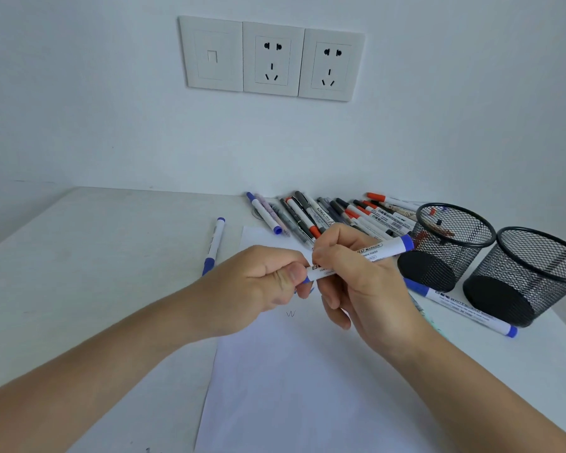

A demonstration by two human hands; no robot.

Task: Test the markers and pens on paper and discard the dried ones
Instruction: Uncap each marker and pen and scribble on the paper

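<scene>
On the white desk (111, 256) a sheet of paper (307, 387) lies under both hands, with mesh cups (451, 243) to the right and a pile of pens (327, 214) by the wall. The right hand (356, 276) grips the barrel of a blue marker (383, 248) above the paper; the left hand (262, 282) pinches its cap (305, 280). Whether the cap is coming off or going on, I cannot tell. A faint scribble (291, 313) sits below. If uncapping, the next move likely calls for a straight pull, then a stroke on bare paper.
</scene>
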